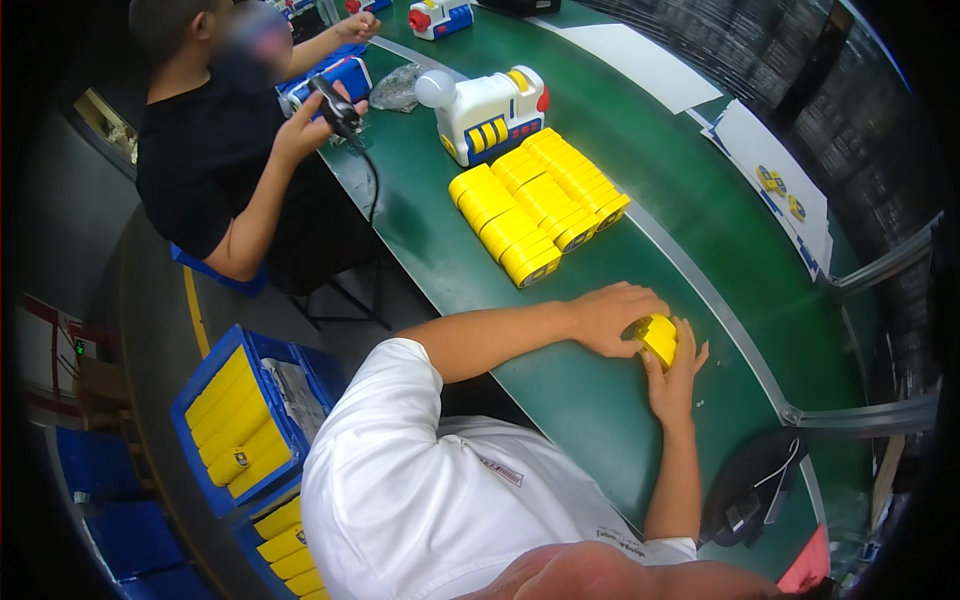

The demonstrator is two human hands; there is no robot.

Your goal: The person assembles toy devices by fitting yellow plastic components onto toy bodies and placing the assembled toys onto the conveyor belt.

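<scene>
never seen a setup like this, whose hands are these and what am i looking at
No machine here: these are a person's bare hands. The single picture comes from the left of two fisheye cameras worn on the head, looking down, so straight edges bend. The left hand and right hand together hold a yellow piece. On the green table lie rows of yellow pieces, with a white-and-blue unit behind. A co-worker holds a black corded device.
</scene>
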